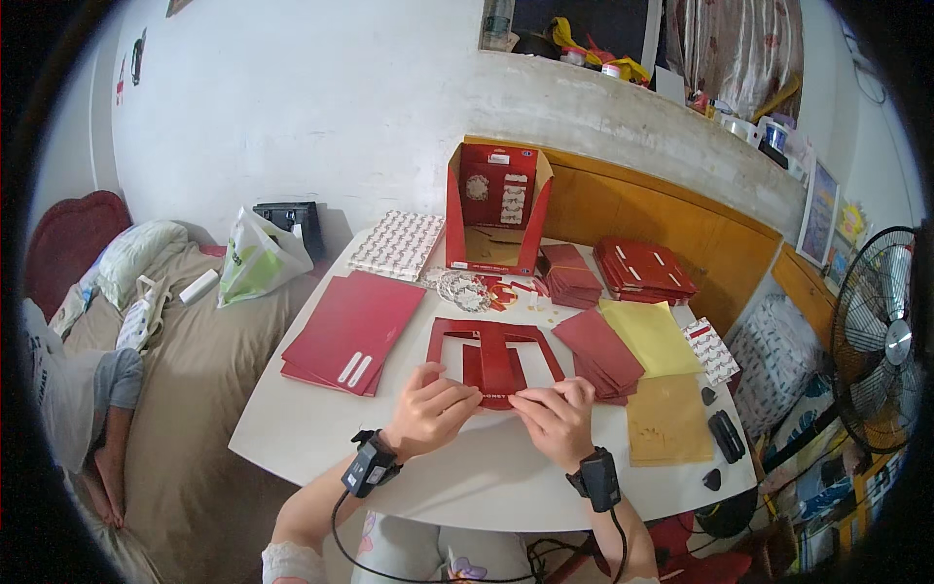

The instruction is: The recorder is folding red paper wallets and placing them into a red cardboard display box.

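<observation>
Between both hands, a red die-cut cardboard piece (pixel 495 358) with window openings is held over the white table (pixel 452 474). My left hand (pixel 432 410) pinches its near edge on the left. The fingers of my right hand (pixel 556 417) grip the same edge on the right. White lettering shows along that edge, partly covered by the fingers. Just left lies a stack of large red cards (pixel 357 328) with two white slots. A fanned pile of small dark red envelopes (pixel 602 354) is right of the cardboard piece, overlapping a yellow sheet (pixel 653 336).
Behind stand an open red display box (pixel 498 208) and a patterned white stack (pixel 399 242). Bundled red envelopes (pixel 570 274) and stacked red wallets (pixel 643 269) sit at the back right. A brown paper sheet (pixel 670 423) and black case (pixel 726 436) lie right. A person (pixel 87 409) is on the bed.
</observation>
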The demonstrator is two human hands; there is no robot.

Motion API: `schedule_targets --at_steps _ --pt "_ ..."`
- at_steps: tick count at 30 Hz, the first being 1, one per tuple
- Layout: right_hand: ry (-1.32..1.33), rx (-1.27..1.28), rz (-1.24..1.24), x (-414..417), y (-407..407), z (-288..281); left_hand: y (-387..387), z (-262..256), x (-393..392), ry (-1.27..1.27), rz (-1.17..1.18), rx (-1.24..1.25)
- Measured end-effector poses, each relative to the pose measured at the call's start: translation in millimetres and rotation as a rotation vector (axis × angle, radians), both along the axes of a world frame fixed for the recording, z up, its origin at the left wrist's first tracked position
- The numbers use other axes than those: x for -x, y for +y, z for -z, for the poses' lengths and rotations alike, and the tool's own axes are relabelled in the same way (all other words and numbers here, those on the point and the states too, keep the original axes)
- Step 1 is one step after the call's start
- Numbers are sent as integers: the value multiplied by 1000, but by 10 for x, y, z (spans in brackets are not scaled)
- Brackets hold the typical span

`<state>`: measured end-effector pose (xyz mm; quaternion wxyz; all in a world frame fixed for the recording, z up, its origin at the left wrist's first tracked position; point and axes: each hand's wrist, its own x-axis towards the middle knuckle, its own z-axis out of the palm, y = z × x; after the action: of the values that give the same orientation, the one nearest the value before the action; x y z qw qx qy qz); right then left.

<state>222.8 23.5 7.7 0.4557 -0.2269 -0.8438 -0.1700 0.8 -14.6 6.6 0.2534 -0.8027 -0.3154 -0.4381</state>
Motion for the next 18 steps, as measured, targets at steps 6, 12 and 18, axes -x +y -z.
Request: schedule_targets --at_steps 6,12,18 --pt "-14 -14 -17 54 -31 40 -41 -1 -41 2 9 40" --pt "18 -2 -39 53 -32 23 -50 -3 -51 -13 50 98" --pt "-17 5 -75 101 -65 17 -44 11 -63 -7 58 92"
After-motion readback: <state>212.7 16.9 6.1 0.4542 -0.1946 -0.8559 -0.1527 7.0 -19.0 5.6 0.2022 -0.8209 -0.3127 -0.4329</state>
